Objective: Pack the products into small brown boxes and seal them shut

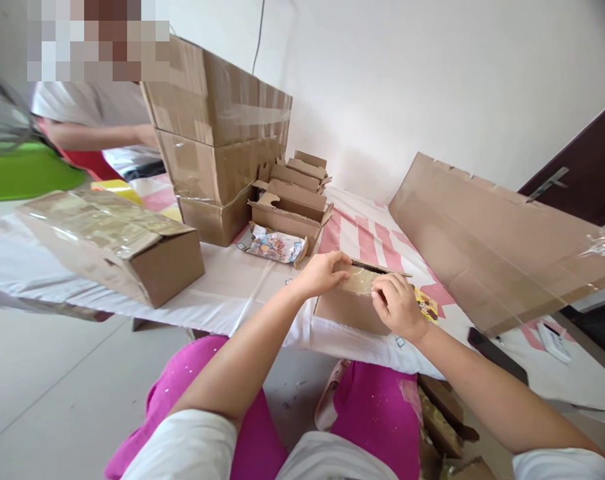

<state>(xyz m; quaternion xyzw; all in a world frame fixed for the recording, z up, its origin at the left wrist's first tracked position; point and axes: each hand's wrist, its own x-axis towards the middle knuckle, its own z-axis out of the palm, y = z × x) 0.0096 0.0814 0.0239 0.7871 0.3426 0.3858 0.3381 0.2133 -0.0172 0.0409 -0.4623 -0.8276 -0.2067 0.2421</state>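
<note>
A small cardboard box [352, 312] sits in front of me at the table's near edge, with glossy tape [360, 280] across its top flap. A dark gap shows along the far edge of that flap. My left hand [326, 273] grips the box's upper left corner, thumb on the taped flap. At the right end of the flap, my right hand [398, 305] has its fingers curled and pressed against the box's top edge; its fingertips are partly hidden. Beyond the right hand lies a yellow printed packet [426, 305]. Past the left hand is a colourful printed packet [277, 246].
Open cardboard boxes [295, 207] line up behind the colourful packet. Taped cartons [232, 140] are stacked at the left, beside a long taped box [107, 233]. A large cardboard panel [502, 247] leans at the right near a black phone-like object [497, 357]. Another person [97, 127] sits far left.
</note>
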